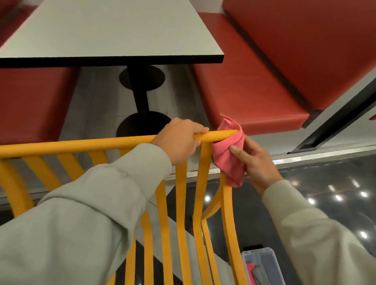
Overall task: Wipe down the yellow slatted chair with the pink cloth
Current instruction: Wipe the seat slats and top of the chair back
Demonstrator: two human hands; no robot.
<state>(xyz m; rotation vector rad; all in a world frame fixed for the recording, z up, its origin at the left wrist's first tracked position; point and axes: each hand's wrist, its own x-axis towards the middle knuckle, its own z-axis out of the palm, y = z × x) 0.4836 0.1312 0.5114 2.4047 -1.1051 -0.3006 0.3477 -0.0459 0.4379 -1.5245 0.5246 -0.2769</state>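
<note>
Wiping the yellow chair's (181,198) corner.
The left grip (180,140) clasps the top rail (76,144) steady; beside it, the right grip (256,163) pinches the pink cloth (229,155).

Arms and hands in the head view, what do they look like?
The left sleeve and right sleeve are long, loose, pale grey, the left cuff ribbed. The left hand and right hand are bare: no gloves or rings show.

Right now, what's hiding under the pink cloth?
The pink cloth wraps the bent corner of the yellow slatted chair's top rail. The rail runs in under it, but the corner itself is covered. The right hand grips the cloth.
</note>
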